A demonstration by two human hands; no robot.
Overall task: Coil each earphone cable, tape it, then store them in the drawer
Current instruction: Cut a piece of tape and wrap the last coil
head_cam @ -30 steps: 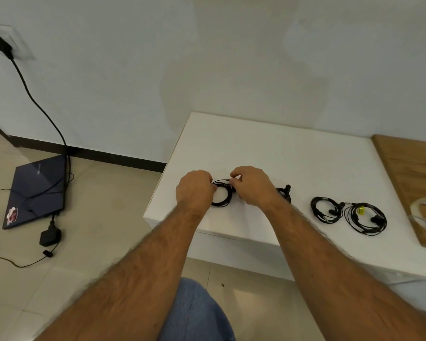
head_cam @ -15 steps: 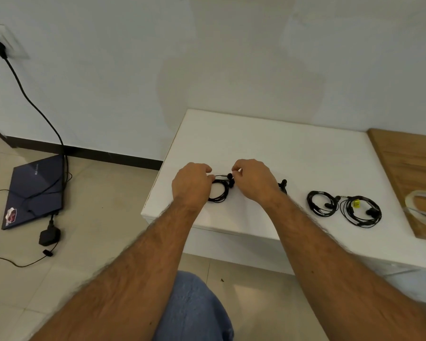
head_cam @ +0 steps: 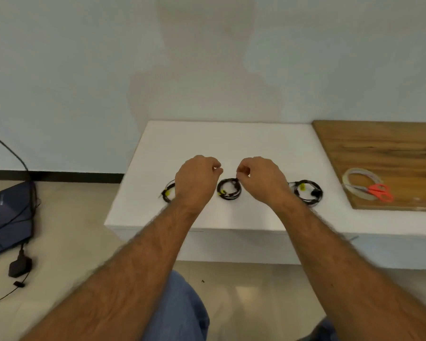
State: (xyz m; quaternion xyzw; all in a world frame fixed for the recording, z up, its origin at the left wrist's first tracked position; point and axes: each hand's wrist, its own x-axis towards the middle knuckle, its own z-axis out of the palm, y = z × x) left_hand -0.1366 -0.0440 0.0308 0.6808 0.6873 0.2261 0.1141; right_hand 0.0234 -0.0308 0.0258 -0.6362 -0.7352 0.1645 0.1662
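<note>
Three coiled earphone cables (head_cam: 229,192) lie on the white table (head_cam: 231,143); both hands (head_cam: 197,179) hover loosely curled, grasping nothing visible.

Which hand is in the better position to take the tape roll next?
Probably the right hand. The tape roll lies with the red scissors on the wooden board, on the right. The left hand would have to cross the middle coil.

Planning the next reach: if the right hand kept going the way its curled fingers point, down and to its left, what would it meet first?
Probably the middle black coiled earphone cable, just below the right hand fingertips. Whether they already touch it is unclear.
</note>
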